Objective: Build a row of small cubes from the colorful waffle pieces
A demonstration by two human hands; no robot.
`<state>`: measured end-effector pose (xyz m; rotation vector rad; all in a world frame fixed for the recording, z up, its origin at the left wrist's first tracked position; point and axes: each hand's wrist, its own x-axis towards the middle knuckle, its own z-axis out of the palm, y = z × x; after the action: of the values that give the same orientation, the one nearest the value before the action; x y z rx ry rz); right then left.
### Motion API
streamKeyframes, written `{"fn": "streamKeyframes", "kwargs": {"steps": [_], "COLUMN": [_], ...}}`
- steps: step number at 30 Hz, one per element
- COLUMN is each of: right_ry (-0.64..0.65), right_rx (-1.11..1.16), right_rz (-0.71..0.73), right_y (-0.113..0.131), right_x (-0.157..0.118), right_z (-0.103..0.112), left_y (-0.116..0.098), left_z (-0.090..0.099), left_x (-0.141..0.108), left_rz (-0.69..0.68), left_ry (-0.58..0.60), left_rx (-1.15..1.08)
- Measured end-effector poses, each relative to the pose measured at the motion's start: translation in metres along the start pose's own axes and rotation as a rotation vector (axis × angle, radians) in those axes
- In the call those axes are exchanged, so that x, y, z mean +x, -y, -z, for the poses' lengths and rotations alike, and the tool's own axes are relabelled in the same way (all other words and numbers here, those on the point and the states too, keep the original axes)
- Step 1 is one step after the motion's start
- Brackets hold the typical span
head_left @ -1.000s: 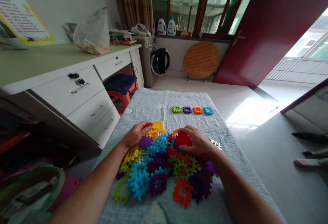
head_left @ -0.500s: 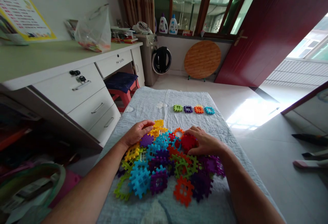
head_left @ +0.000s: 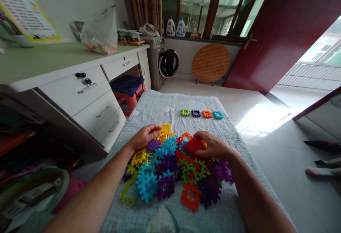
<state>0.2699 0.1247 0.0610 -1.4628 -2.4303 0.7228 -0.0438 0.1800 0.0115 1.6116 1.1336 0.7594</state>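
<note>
Near end of the cloth-covered surface (head_left: 142, 215) has a strip of blue cloth showing in front of the pile of plastic pieces (head_left: 167, 165), with an orange windowed piece (head_left: 191, 196) lying at the pile's near side. There's a slimmer margin between the right wrist and the right edge, so a bit less room there. Grip-wise, the right hand (head_left: 211, 146) has fingers and thumb closed around a red piece (head_left: 195, 146) on the pile's far right side. Left hand (head_left: 145, 137) is half curled at the yellow pieces (head_left: 166, 127), far left of the pile; honestly can't tell if it's pinching one or just touching. Past the hands there's a decent band of cloth, then a row of four squares (head_left: 207, 114), its blue end closest to the right edge. Beyond the far edge it's pale floor (head_left: 181, 85), then a round wooden board (head_left: 211, 62) standing by the wall.
</note>
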Motion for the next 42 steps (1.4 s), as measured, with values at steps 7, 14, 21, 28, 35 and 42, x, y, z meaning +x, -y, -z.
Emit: {"fn": "streamKeyframes", "kwargs": {"steps": [7,14,21,28,35,42], "right_ry": [-0.037,-0.167,-0.049,0.024,-0.202,-0.404], "right_rx": [0.107,0.016,-0.004,-0.034,0.281,0.241], "right_rz": [-0.067,-0.116,0.024,0.148,0.017,-0.183], "right_y": [-0.009,-0.031,-0.022,-0.002,-0.017,-0.040], "right_x": [-0.001,0.004,-0.003,0.001,0.006,0.015], "right_z": [0.007,0.001,0.006,0.000,0.000,-0.011], "left_y": [0.001,0.001,0.004,0.007,0.007,0.006], "left_z": [0.000,0.000,0.002,0.002,0.002,0.002], "left_x": [-0.001,-0.001,0.001,0.002,0.002,0.002], "left_rz": [-0.027,-0.053,-0.064,-0.072,-0.082,-0.080], "left_ry": [0.007,0.013,0.019,0.013,0.012,0.021], "left_rx": [0.022,0.040,0.065,0.083,0.077,0.068]}}
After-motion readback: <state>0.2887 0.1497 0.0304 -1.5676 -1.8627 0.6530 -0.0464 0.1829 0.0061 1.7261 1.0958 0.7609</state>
